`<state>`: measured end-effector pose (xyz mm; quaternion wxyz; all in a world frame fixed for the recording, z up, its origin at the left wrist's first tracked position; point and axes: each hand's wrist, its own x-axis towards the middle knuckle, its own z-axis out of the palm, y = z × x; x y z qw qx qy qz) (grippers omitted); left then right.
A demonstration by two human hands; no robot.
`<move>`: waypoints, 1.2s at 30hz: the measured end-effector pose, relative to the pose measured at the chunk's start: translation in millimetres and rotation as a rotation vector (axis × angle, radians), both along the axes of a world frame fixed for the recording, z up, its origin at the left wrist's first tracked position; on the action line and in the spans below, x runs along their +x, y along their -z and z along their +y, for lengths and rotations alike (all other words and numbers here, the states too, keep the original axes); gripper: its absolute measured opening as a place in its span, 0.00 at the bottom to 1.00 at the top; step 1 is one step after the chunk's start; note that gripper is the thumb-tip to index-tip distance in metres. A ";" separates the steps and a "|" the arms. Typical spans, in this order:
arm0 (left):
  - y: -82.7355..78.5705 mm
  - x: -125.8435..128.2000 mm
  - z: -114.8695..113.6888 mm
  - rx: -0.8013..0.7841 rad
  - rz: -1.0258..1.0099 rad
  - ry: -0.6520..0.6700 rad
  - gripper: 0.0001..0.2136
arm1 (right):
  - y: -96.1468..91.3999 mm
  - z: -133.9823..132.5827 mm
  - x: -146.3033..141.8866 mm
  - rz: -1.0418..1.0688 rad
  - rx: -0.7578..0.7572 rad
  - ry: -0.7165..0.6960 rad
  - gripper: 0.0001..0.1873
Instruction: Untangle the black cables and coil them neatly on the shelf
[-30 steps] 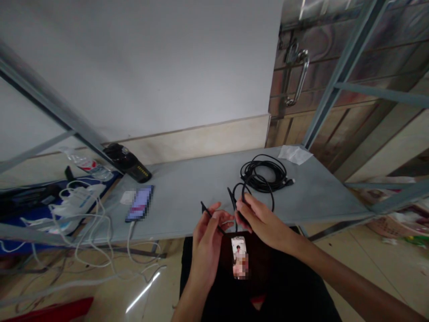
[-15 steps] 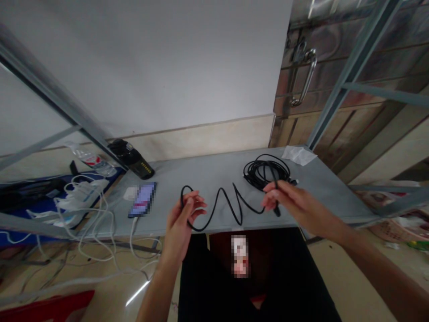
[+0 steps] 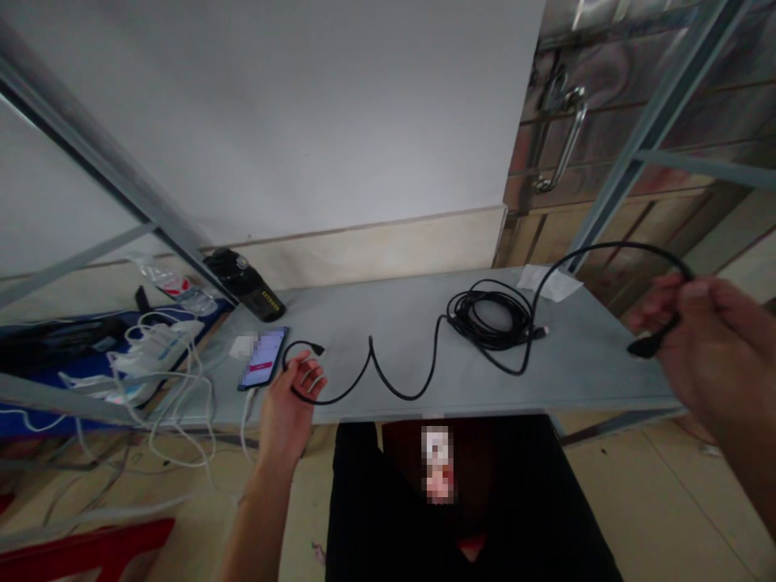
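My left hand (image 3: pixel 298 384) is low over the front of the grey table, its fingers curled loosely around a black cable (image 3: pixel 413 398). Just past those fingers, the cable's end plug (image 3: pixel 318 350) bends back over the tabletop. From there the cable runs in waves to a black coil (image 3: pixel 464 327) on the right half of the table. A further plug (image 3: pixel 539 332) sticks out at the coil's right side. Raised beyond the table's right end, my right hand (image 3: pixel 697 323) grips a cable end, with a black connector (image 3: pixel 646 346) below its fingers and a high arc leading back toward the coil.
Left of my left hand lies a phone (image 3: pixel 264 360) with a white charging cord. Behind it are a black bottle (image 3: pixel 246 284) and a clear plastic bottle (image 3: pixel 179 287). A white power strip (image 3: pixel 158 356) trails tangled cords. White paper (image 3: pixel 549 283) lies behind the coil; metal posts frame the table.
My right hand has moved right and up from the coil, drawing a cable end out in an arc. My left hand has shifted left, and its cable end now shows on the table.
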<state>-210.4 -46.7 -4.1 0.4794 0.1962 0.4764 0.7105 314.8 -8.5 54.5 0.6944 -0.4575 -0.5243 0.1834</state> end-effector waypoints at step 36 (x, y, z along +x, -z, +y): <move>-32.6 82.9 17.5 0.064 0.014 0.592 0.19 | 66.7 -18.6 -236.0 -1.202 -0.001 -0.712 0.32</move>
